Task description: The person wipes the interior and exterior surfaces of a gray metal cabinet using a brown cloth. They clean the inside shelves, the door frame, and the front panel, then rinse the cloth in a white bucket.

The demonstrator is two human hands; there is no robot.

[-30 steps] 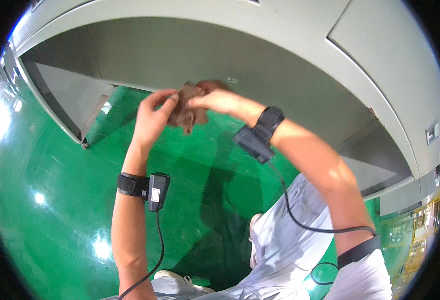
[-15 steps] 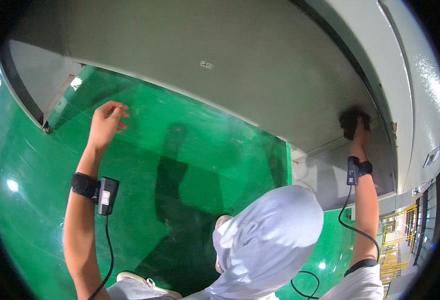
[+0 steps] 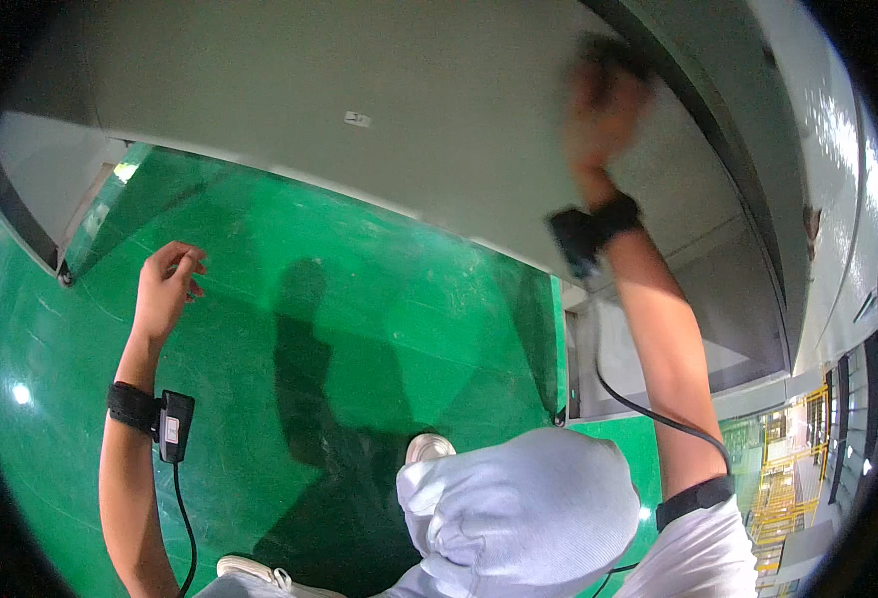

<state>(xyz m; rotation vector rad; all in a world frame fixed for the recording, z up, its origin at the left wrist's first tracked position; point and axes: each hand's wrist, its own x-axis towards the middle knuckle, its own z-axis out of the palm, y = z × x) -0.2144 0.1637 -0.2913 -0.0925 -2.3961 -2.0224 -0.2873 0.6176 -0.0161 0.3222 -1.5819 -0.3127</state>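
My right hand [image 3: 603, 110] is blurred and pressed flat against the large grey panel [image 3: 439, 90], near its upper right rim. Under its fingers is a dark cloth [image 3: 613, 60], soft-looking and smeared by motion, so its exact kind is hard to make out. My left hand [image 3: 168, 284] hangs over the green floor, its fingers loosely bent and apart, and it holds nothing. Each wrist wears a black strap with a small cabled box [image 3: 174, 426]. A small white label [image 3: 357, 119] is stuck on the panel.
The grey body is open beneath, showing green floor [image 3: 359, 279] and a small caster [image 3: 66, 280] at the left corner. A curved pale edge [image 3: 808, 130] runs along the right. Yellow railings [image 3: 803, 448] stand far right. My bent knee [image 3: 549, 488] is close in front.
My right hand has swept with the cloth up and to the left across the panel. My left hand has sunk a little and drifted left, still holding nothing. The view has shifted slightly.
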